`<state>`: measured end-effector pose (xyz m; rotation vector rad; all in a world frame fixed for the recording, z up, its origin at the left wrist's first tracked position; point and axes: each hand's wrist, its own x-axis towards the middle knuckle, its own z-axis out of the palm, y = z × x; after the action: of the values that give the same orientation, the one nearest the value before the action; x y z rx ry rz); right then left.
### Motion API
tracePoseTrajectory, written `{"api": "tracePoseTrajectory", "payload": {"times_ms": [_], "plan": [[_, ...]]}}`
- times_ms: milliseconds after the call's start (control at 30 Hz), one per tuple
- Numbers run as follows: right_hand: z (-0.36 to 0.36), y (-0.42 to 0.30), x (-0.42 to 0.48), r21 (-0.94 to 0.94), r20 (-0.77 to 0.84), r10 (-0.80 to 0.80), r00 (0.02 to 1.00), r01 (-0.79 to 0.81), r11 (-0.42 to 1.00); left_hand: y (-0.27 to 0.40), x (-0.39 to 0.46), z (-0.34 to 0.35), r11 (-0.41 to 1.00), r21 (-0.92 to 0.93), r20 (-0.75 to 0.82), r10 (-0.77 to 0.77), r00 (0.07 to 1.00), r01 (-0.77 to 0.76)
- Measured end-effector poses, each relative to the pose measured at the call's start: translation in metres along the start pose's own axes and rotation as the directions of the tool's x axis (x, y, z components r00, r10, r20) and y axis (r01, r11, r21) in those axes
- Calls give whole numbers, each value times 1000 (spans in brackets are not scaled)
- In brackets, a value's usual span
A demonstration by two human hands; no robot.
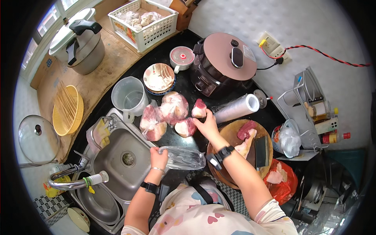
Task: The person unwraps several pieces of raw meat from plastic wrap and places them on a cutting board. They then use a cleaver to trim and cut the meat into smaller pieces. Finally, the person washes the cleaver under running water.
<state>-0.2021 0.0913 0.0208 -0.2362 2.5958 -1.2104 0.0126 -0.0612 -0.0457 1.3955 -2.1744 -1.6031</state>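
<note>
My left hand (159,160) grips the gathered end of a clear plastic bag (185,158) at the front edge of the black counter. My right hand (208,126) reaches over the counter, its fingers at a small piece of raw meat (199,108) and its thumb beside another raw meat piece (185,128). Whether it grasps either is not clear. Left of these lie two plastic bags of raw meat, one bagged portion (153,123) nearer the sink and another (174,107) behind. Under my right forearm, a round wooden chopping board (223,132) bears red meat (246,129), a pale meat piece (244,148) and a cleaver (261,151).
A roll of plastic film (238,108) lies behind the board, before an electric pressure cooker (224,64). A plastic jug (129,94) and stacked plates (159,77) stand behind the steel sink (117,164). A red bag (283,185) with meat sits right; a wire rack (302,102) holds bottles.
</note>
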Motion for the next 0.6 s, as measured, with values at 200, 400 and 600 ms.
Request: {"api": "tracePoseTrajectory", "payload": {"times_ms": [200, 400, 600], "plan": [[33, -20, 60, -296, -46, 244, 969, -246, 923, 10, -17, -12, 995, 88, 83, 44, 996, -52], [25, 13, 86, -213, 89, 77, 993, -56, 975, 14, -13, -11, 1000, 15, 149, -20, 989, 18], [-13, -39, 27, 584, 549, 134, 825, -494, 644, 5, 5, 0, 988, -151, 13, -36, 999, 38]]}}
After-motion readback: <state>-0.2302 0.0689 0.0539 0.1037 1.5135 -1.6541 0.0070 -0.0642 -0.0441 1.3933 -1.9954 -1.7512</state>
